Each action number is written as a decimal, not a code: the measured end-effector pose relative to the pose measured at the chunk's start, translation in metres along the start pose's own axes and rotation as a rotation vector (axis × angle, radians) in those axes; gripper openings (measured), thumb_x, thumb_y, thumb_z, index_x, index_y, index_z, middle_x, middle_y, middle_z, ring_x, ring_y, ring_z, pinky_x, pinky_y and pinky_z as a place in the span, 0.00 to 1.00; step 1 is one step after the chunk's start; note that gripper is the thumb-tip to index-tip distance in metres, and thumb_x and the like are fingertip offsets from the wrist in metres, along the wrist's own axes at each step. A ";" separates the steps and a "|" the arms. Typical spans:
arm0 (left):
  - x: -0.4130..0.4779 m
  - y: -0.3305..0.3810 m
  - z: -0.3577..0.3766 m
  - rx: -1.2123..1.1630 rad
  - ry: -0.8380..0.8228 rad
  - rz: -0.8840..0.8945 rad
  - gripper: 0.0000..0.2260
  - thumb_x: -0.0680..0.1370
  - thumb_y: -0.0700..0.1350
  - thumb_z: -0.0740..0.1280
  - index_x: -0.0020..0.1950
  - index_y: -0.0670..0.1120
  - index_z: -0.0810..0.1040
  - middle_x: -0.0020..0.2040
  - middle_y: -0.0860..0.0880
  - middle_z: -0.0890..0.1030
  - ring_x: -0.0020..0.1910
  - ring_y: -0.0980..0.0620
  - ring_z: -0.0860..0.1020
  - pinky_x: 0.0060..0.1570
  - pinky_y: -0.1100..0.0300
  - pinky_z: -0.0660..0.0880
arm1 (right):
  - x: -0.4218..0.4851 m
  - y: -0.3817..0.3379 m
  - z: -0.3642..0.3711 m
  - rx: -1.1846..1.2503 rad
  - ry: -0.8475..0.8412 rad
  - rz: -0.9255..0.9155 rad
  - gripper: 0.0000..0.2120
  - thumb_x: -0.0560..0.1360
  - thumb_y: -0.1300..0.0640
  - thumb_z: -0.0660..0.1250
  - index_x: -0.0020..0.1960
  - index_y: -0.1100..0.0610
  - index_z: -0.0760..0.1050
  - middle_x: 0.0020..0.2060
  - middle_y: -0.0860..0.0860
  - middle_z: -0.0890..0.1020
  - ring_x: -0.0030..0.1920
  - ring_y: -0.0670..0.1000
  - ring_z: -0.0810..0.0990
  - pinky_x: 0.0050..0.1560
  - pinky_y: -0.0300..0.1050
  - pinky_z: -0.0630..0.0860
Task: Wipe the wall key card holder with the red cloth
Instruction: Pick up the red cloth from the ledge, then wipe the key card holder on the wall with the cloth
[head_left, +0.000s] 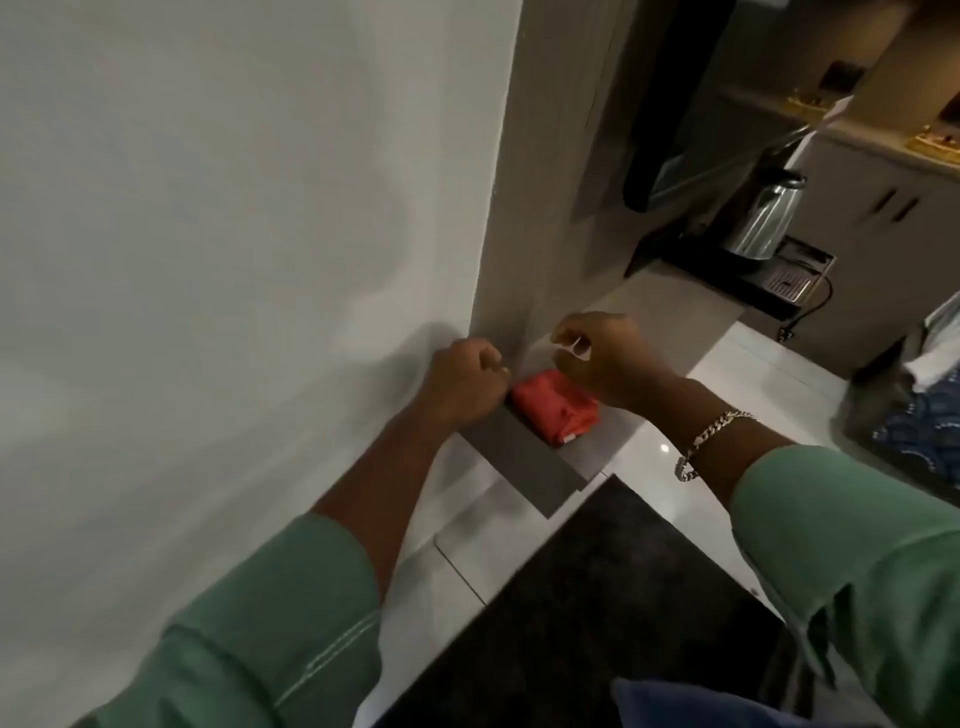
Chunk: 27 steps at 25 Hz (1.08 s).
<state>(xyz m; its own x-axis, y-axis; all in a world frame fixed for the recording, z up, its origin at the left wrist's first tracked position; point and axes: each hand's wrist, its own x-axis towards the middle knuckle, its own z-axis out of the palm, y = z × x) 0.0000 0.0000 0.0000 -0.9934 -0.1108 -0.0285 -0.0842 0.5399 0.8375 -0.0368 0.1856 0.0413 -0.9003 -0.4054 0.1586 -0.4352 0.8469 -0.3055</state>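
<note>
Lying mid-frame between both hands, red cloth (555, 409) unheld; left hand (464, 383) fisted, right hand (605, 358) pinching something small and white, both nearly touching it.

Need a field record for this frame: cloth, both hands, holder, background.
red cloth: folded, lying on a small grey wall shelf, not held
left hand: fisted, at the wall corner beside the cloth
right hand: pinching a small white object, which cannot be identified
key card holder: not clearly visible
background: metal kettle on a black tray
</note>
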 end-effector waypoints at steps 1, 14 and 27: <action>0.007 -0.007 0.018 -0.062 -0.062 -0.081 0.05 0.74 0.44 0.69 0.49 0.48 0.79 0.44 0.49 0.79 0.44 0.52 0.76 0.47 0.62 0.70 | 0.003 0.013 0.012 -0.017 -0.042 0.043 0.11 0.75 0.59 0.70 0.57 0.60 0.80 0.53 0.58 0.83 0.53 0.59 0.81 0.53 0.50 0.76; 0.024 -0.031 0.127 -0.749 -0.093 -0.658 0.12 0.75 0.42 0.68 0.56 0.44 0.71 0.43 0.47 0.79 0.40 0.49 0.78 0.37 0.56 0.77 | 0.000 0.071 0.100 0.246 -0.204 0.394 0.19 0.77 0.61 0.67 0.67 0.56 0.73 0.61 0.58 0.79 0.58 0.58 0.79 0.60 0.52 0.79; -0.115 -0.055 -0.086 -0.774 0.189 -0.335 0.15 0.72 0.35 0.66 0.57 0.43 0.80 0.50 0.36 0.84 0.40 0.39 0.84 0.33 0.52 0.81 | -0.056 -0.152 0.096 0.332 0.207 -0.341 0.21 0.82 0.47 0.56 0.71 0.54 0.70 0.73 0.57 0.70 0.74 0.57 0.67 0.74 0.55 0.64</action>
<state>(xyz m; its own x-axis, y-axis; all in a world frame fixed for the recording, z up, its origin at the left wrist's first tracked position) 0.1257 -0.0883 0.0040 -0.8904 -0.3363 -0.3066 -0.2256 -0.2590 0.9392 0.0789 0.0464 -0.0110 -0.7007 -0.5340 0.4731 -0.7133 0.5102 -0.4805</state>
